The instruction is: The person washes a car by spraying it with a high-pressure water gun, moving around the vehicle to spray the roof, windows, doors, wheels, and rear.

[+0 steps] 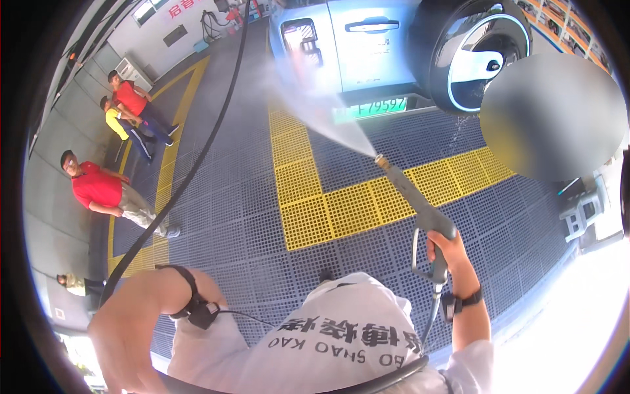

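Observation:
My right hand (pixel 448 246) is wrapped around the handle of a grey pressure washer gun (pixel 420 200), which has a brass-coloured nozzle tip. A fan of white water spray (pixel 344 128) leaves the tip toward the rear of a light blue car (pixel 371 49). Mist hangs by the car's tail light (pixel 302 43). Below the gun's handle, a thin hose (pixel 431 318) runs down past my white shirt. My left hand (pixel 209 287) is low at the left, beyond a black wrist strap with a small device; its fingers are hidden.
A black hose (pixel 216 131) runs from the top down the left side. Another dark hose crosses my front. The floor is grey plastic grating (pixel 236 210) with yellow strips. Several people (pixel 98 187) stand at the left. A plastic stool (pixel 583 215) stands right, below a blurred patch.

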